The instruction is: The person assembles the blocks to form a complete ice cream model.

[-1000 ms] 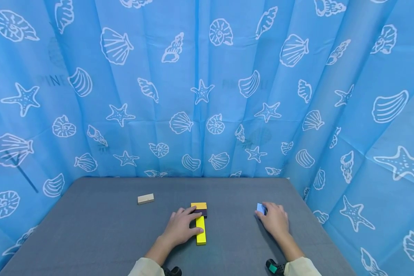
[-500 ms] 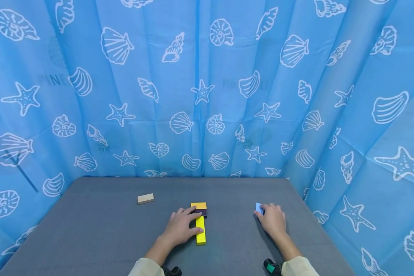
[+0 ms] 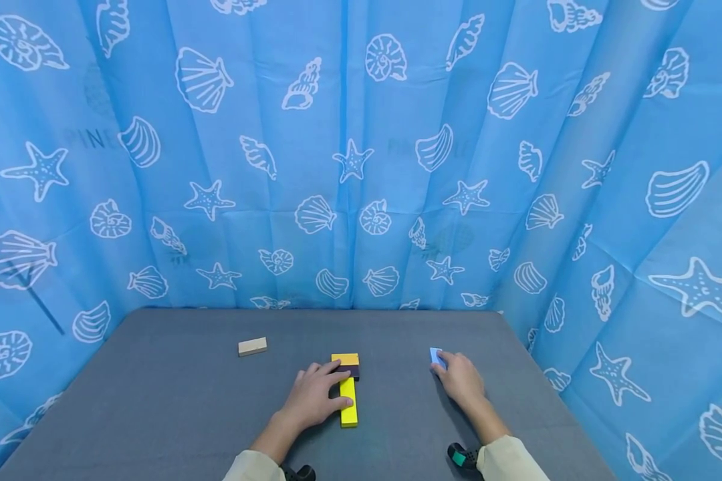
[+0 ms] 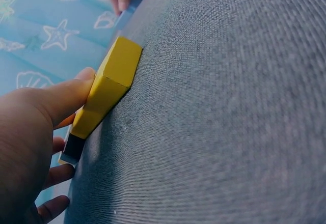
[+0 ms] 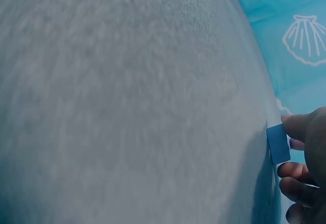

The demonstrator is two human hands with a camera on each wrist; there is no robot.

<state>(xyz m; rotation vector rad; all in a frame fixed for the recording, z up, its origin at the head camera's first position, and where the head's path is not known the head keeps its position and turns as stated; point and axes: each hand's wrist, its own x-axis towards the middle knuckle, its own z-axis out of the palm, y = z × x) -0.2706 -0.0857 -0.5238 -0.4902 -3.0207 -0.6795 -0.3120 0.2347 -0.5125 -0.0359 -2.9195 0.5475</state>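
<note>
My left hand [image 3: 315,395] rests over a small group of blocks in the middle of the table, its thumb on a long yellow block [image 3: 349,409]. The other fingertips touch a dark block [image 3: 352,371] and an orange-yellow block [image 3: 345,359], which lie crosswise at the yellow block's far end. In the left wrist view the thumb presses the side of the yellow block [image 4: 104,89], with the fingers spread beyond it. To the right, my right hand [image 3: 462,379] pinches a blue block [image 3: 436,357] low over the table. In the right wrist view the blue block [image 5: 278,143] sits by the thumb tip.
A beige wooden block [image 3: 253,346] lies alone at the back left of the grey cloth-covered table [image 3: 174,401]. A blue shell-patterned curtain [image 3: 349,167] hangs along the far edge and the right side.
My right hand has moved left with the blue block, nearer the group of blocks. The left hand and the blocks under it have stayed put.
</note>
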